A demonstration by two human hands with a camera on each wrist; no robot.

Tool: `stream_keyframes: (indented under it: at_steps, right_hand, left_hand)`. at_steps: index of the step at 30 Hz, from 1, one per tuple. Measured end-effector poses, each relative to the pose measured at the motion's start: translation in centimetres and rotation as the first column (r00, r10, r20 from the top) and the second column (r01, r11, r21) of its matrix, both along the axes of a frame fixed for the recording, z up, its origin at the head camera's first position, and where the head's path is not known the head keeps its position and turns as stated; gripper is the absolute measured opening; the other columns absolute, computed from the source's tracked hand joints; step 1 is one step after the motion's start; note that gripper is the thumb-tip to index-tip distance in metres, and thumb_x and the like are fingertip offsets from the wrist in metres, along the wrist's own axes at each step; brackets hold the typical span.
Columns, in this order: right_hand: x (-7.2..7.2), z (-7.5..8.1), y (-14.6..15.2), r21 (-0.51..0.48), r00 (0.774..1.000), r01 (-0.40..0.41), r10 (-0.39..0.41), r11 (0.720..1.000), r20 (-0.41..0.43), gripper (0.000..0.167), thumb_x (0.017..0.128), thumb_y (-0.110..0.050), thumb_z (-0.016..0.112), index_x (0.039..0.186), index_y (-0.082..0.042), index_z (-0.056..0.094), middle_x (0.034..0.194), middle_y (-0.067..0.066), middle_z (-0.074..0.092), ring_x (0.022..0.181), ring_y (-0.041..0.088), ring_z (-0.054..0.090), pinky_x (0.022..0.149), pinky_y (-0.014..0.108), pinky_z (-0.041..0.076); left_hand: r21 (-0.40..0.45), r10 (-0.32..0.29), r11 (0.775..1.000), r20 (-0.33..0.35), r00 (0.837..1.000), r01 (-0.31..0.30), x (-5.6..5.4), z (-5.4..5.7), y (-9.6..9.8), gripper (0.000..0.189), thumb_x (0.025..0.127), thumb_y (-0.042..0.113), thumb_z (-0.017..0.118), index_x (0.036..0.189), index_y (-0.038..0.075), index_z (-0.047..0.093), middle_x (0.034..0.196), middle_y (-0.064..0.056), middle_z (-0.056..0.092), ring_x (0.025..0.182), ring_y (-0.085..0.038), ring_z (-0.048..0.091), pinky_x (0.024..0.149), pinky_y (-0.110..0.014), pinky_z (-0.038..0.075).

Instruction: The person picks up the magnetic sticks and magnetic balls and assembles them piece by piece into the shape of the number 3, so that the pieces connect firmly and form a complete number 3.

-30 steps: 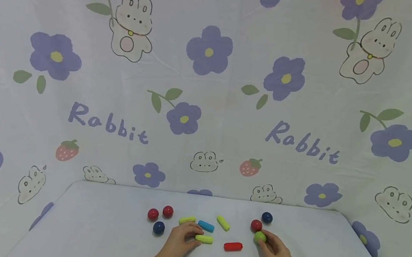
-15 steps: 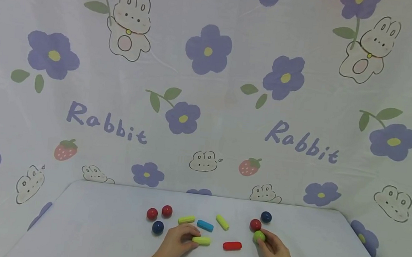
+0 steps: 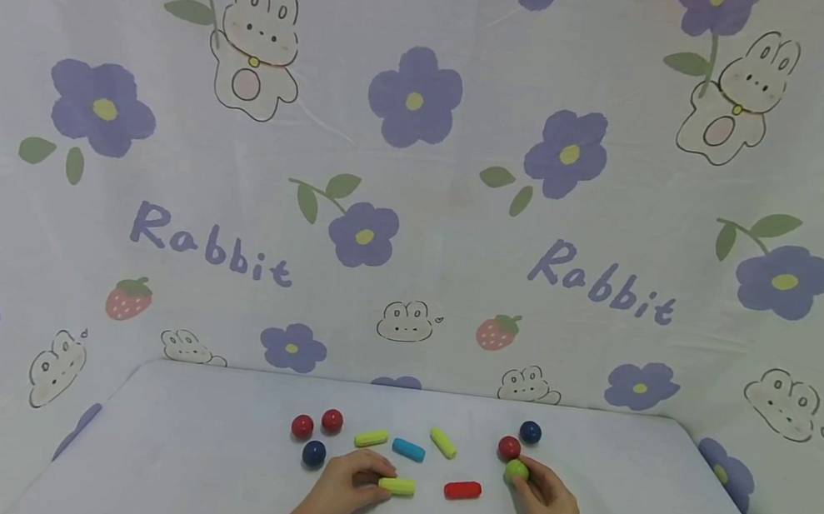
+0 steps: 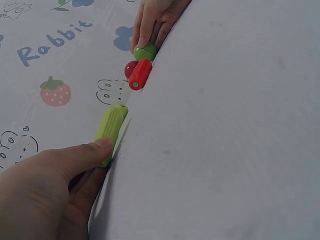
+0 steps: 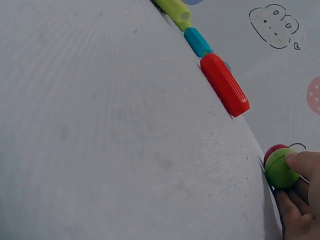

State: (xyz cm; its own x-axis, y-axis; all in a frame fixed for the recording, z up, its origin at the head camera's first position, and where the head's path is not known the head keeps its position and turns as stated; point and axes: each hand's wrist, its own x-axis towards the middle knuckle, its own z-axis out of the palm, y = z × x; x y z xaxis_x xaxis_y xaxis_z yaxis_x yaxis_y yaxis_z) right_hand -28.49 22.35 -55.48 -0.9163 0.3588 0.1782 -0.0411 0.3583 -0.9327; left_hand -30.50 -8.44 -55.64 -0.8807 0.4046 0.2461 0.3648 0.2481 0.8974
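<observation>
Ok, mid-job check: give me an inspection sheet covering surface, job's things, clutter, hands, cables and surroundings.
Surface: white table, with faint specks in the wrist views.
Job's things: held yellow stick and green ball; around them, two other yellow sticks, a blue stick, a red stick, three red balls and two dark blue balls.
Clutter: nothing seen besides the sticks and balls.
Hands: left hand pinches the yellow stick by one end; right hand holds the green ball between thumb and fingers.
Cables: nothing seen.
Surroundings: patterned cloth behind the table and at both sides.
</observation>
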Motion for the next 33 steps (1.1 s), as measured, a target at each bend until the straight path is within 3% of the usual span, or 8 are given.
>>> stream_keyframes:
  at_steps: [8,19,25,33]
  right_hand:
    - [0.1,0.3,-0.2,0.000,1.000,-0.020,0.020,1.000,-0.005,0.033,0.082,-0.007,0.065,0.114,-0.007,0.057,0.116,0.011,0.055,0.108,0.023,0.051,0.079,0.016,0.043]
    - [0.0,0.2,-0.2,-0.026,1.000,-0.009,0.009,1.000,-0.010,0.033,0.082,-0.008,0.065,0.113,-0.008,0.058,0.115,0.009,0.056,0.107,0.021,0.052,0.077,0.014,0.043]
    - [0.1,0.2,-0.1,-0.034,1.000,0.000,-0.001,0.999,-0.019,0.032,0.080,-0.010,0.067,0.111,-0.009,0.061,0.111,0.005,0.059,0.105,0.017,0.053,0.076,0.014,0.044]
    - [0.1,0.9,0.0,-0.110,0.998,-0.024,0.018,0.994,-0.059,0.034,0.079,-0.016,0.069,0.111,-0.009,0.061,0.111,0.005,0.059,0.104,0.016,0.054,0.076,0.016,0.045]
  left_hand:
    - [0.036,-0.046,0.998,0.006,0.999,0.046,-0.3,0.1,-0.7,0.026,0.073,0.009,0.073,0.098,0.012,0.067,0.098,0.004,0.062,0.093,-0.013,0.058,0.079,-0.023,0.046]
    - [0.048,-0.053,0.998,0.109,0.993,0.048,0.0,0.8,-0.8,0.023,0.072,0.009,0.073,0.094,0.014,0.068,0.096,0.001,0.062,0.090,-0.014,0.059,0.078,-0.023,0.047]
    - [0.076,-0.085,0.994,0.089,0.992,0.078,0.0,0.6,-0.7,0.024,0.072,0.007,0.073,0.095,0.010,0.067,0.097,-0.001,0.062,0.090,-0.016,0.059,0.078,-0.024,0.047]
    - [0.092,-0.095,0.992,0.086,0.992,0.087,1.2,2.6,-0.5,0.023,0.072,0.000,0.071,0.095,0.002,0.065,0.098,-0.009,0.062,0.091,-0.023,0.059,0.079,-0.028,0.047]
